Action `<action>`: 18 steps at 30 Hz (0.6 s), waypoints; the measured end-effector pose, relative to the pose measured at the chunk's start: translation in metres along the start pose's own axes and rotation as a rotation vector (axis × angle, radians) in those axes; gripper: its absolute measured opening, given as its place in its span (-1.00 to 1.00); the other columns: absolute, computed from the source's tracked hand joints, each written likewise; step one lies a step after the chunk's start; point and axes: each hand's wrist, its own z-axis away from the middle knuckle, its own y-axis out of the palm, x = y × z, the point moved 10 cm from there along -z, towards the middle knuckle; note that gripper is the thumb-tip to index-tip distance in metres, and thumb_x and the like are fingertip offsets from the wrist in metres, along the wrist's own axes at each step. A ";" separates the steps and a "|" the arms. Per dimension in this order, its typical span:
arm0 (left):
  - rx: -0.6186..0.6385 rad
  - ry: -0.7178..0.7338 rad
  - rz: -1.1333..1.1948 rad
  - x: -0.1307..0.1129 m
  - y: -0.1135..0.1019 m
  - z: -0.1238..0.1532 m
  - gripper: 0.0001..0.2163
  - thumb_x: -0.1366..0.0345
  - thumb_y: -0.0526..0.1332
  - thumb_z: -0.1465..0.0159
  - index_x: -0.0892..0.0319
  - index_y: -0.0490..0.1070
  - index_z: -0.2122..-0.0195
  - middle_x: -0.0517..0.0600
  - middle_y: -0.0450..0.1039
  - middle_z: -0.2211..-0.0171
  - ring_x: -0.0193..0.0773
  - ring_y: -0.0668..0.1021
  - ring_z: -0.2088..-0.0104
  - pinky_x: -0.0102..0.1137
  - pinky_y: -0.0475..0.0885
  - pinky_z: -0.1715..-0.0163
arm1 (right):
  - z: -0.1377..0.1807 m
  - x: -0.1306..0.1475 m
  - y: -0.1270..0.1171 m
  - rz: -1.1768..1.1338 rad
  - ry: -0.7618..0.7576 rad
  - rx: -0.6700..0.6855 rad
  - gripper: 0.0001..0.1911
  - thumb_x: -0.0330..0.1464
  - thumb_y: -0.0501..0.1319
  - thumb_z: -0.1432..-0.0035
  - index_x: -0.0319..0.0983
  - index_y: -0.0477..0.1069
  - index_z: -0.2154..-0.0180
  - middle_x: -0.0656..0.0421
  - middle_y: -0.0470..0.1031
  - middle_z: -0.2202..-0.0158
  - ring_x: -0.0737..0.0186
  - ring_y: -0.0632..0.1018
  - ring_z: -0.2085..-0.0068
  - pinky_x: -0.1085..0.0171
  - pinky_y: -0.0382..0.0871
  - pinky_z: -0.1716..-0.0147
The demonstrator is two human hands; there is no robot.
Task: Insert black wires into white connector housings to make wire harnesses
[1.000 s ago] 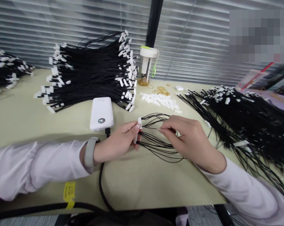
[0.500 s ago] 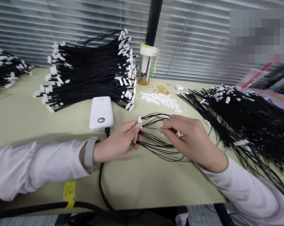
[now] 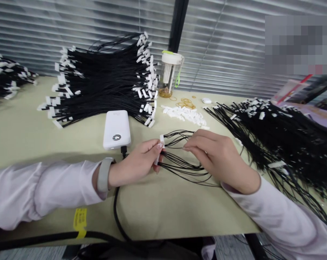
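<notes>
pinching small white plastic tags (image 3: 160,142), the left hand (image 3: 136,164) holds one end of a bundle of thin black cords (image 3: 183,169); they run rightward along the pale green table (image 3: 30,137), where the right hand (image 3: 216,155) nips one strand just beside the tags.

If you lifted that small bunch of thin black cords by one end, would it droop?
Probably: the thin black cords bow and splay loosely between the left hand and right hand. Likely light, since fingertips alone pinch the tagged end. Loose strands cross, so they may tangle.
</notes>
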 end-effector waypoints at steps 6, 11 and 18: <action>0.005 -0.006 -0.011 0.000 0.001 -0.001 -0.75 0.10 -0.01 -0.21 0.20 0.23 0.42 -0.14 0.19 0.58 -0.48 0.31 0.63 -0.51 0.30 0.64 | 0.001 0.003 0.003 -0.010 -0.028 0.041 -0.82 -0.52 0.01 -0.15 -0.30 0.38 0.35 0.11 0.37 0.40 0.36 0.39 0.36 0.36 0.28 0.39; 0.014 -0.011 -0.051 -0.003 0.003 0.001 -0.75 0.12 -0.01 -0.22 0.20 0.21 0.43 -0.15 0.19 0.58 -0.48 0.30 0.64 -0.51 0.29 0.63 | 0.001 0.005 0.009 0.014 -0.011 -0.015 -0.86 -0.45 0.05 -0.14 -0.28 0.37 0.32 0.13 0.38 0.39 0.34 0.40 0.34 0.34 0.31 0.35; 0.049 0.020 -0.197 -0.011 0.009 0.005 -0.76 0.15 -0.04 -0.23 0.20 0.19 0.45 -0.15 0.18 0.58 -0.47 0.30 0.63 -0.51 0.28 0.63 | -0.003 0.015 0.017 0.112 -0.026 -0.080 -0.81 -0.45 0.03 -0.15 -0.28 0.39 0.40 0.11 0.40 0.43 0.30 0.40 0.35 0.33 0.31 0.36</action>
